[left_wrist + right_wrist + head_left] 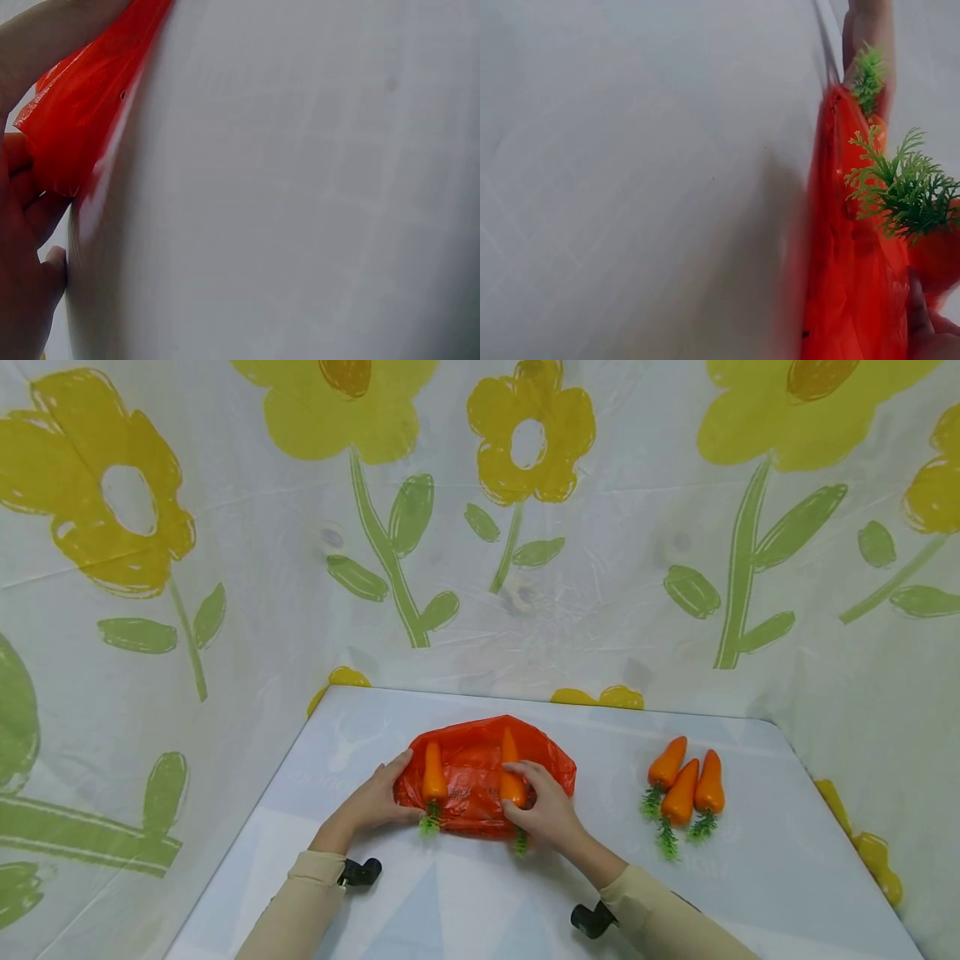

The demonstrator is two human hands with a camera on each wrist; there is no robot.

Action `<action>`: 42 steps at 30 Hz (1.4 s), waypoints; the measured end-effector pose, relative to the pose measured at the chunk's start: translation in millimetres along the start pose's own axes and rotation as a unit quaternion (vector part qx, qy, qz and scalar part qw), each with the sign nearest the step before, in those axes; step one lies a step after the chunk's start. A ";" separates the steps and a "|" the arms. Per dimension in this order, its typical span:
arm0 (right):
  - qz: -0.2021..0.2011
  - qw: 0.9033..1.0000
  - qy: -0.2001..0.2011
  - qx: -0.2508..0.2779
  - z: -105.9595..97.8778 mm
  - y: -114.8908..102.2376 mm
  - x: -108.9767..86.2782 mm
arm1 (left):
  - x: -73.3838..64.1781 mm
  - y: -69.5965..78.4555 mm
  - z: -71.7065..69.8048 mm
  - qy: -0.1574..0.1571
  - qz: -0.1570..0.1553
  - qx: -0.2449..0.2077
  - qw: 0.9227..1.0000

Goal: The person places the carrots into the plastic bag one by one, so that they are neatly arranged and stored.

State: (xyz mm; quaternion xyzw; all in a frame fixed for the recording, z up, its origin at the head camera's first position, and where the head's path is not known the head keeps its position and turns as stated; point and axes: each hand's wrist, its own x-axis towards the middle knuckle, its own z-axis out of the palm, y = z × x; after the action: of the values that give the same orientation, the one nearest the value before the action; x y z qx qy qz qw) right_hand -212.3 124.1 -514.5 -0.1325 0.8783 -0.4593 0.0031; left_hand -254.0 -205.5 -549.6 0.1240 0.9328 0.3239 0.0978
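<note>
A red plastic bag (468, 777) lies spread on the table with its mouth opened wide. Inside, toward its left, is an orange toy carrot (433, 772) whose green leaves hang over the near rim. My left hand (378, 797) holds the bag's left edge, its fingers against the red film in the left wrist view. With thumb and fingers, my right hand (551, 806) grips a second toy carrot (510, 745) over the right part of the bag, tip pointing away. That carrot's leaves (907, 187) stick out toward me in the right wrist view.
Three more toy carrots (678, 793) with green leaves lie together on the table to the right. The pale table (630, 893) has a flowered cloth (600, 610) hanging behind and beside it. A black wrist camera (592, 920) juts from my right sleeve.
</note>
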 end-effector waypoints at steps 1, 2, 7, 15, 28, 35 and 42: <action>0.000 1.000 -0.001 0.002 0.8 -0.2 0.4 | 0.1 0.6 -0.4 -0.001 -0.002 -0.001 1.000; 0.001 1.000 -0.002 0.001 1.7 -0.1 0.8 | 0.1 1.1 -0.6 -0.001 0.000 -0.002 1.000; -0.003 1.000 -0.012 0.005 5.6 -1.6 2.6 | 0.2 2.2 -1.6 0.001 0.004 -0.005 1.000; -0.001 1.000 -0.021 0.013 12.0 -2.9 6.0 | -0.2 2.5 -1.8 0.001 0.002 -0.004 1.000; 0.012 0.999 -0.033 0.007 25.5 -2.4 13.8 | -1.3 5.1 -3.0 0.002 0.014 -0.002 1.000; 0.009 0.999 -0.036 0.015 31.0 -2.1 18.7 | -1.4 3.9 -2.9 -0.001 0.012 -0.001 1.000; 0.016 0.999 -0.041 0.013 36.4 -3.3 23.4 | -1.3 1.8 -2.3 0.000 0.011 -0.002 1.000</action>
State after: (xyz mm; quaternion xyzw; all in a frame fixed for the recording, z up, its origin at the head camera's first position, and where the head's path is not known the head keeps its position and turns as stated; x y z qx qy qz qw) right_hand -229.5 87.4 -530.1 -0.1376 0.8731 -0.4652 0.0483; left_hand -253.1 -205.8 -546.5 0.1342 0.9308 0.3265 0.0949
